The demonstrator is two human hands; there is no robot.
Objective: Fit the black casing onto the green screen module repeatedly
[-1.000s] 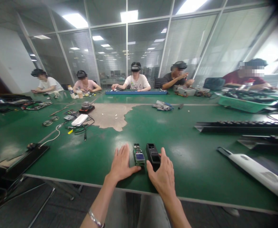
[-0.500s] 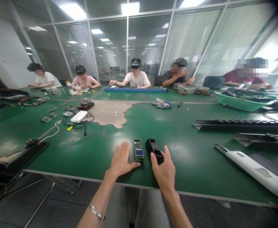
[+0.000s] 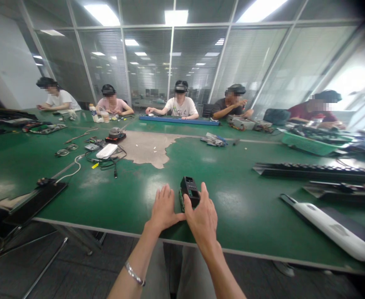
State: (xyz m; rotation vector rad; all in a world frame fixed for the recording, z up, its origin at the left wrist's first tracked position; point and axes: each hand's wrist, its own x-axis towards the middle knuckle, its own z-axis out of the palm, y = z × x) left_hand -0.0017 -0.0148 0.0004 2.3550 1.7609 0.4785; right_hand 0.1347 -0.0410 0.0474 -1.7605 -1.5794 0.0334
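Observation:
My right hand [image 3: 202, 214] grips a small black plastic casing [image 3: 190, 190] and holds it tilted over a green circuit board [image 3: 180, 196], which is mostly hidden beneath it. Only the board's left edge shows. My left hand [image 3: 163, 207] lies flat on the green table [image 3: 113, 199] just left of the board, fingers stretched out, thumb reaching toward the board. Both hands are near the table's front edge.
A white elongated device [image 3: 328, 226] lies at the right, black keyboards [image 3: 316, 170] behind it. A white power bank with cables [image 3: 106, 151] sits at the left, a black flat device [image 3: 34, 199] nearer the edge. Several people sit along the far side.
My right hand has lifted the black casing and carried it left over the circuit board, which lay uncovered beside it before. My left hand has stayed flat.

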